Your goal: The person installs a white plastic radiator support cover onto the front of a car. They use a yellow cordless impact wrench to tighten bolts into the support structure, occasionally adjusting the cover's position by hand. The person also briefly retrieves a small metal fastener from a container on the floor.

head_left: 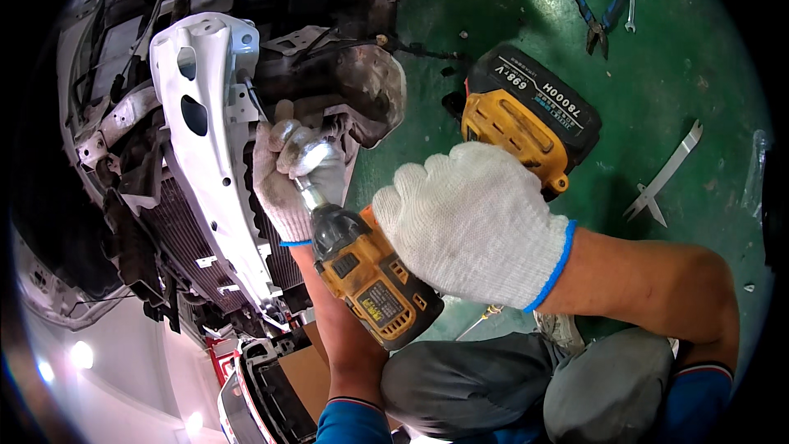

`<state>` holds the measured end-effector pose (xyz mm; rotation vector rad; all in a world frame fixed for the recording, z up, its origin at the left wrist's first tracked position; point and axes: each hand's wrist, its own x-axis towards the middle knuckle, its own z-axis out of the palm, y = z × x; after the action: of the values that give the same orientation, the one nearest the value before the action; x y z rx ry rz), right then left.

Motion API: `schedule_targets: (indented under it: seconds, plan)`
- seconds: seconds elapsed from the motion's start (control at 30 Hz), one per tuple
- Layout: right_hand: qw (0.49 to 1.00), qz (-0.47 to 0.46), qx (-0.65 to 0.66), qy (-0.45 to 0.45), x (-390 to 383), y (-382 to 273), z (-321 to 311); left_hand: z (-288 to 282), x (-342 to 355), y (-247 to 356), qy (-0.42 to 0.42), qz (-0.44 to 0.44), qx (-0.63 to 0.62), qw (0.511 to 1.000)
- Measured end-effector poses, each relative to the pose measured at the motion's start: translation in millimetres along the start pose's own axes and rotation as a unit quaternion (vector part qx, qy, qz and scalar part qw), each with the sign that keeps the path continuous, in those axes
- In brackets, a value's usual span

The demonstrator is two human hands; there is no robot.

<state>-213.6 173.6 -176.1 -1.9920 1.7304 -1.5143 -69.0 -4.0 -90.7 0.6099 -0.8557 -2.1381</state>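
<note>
My right hand (477,226), in a white knit glove with a blue cuff, is closed around the handle of a yellow and black cordless impact wrench (366,279). Its large black battery (538,99) sticks out beyond the glove. The wrench's shiny socket end (310,193) points at my gloved left hand (300,160). That hand has curled fingers beside the white metal bumper beam (209,131) of a stripped car front. A slim metal piece (256,100) shows just past the left fingertips. What those fingers grip is hidden.
Pliers with blue handles (593,12) and a small combination wrench (631,2) lie on the green floor. A forked silver pry tool (667,171) rests farther right. Behind the beam is a radiator (185,226). A thin screwdriver (481,321) lies by my knees.
</note>
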Motion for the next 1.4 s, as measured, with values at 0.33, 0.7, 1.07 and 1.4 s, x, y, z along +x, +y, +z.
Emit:
schedule_targets:
  seconds: [0.33,0.7,1.07,1.4]
  plan:
    - [0.998,0.015,0.052,-0.034,3,1,-7,5,0,-1,-0.010,-0.004,0.009,1.000]
    - [0.999,0.016,-0.030,-0.031,2,1,1,-7,3,-2,0.066,0.046,0.103,0.991]
    - [0.997,0.046,0.062,0.001,-13,6,19,0,4,0,0.035,-0.003,0.147,0.989]
    - [0.996,0.064,0.042,-0.041,-31,4,-24,20,-8,-30,0.028,-0.084,0.038,0.995]
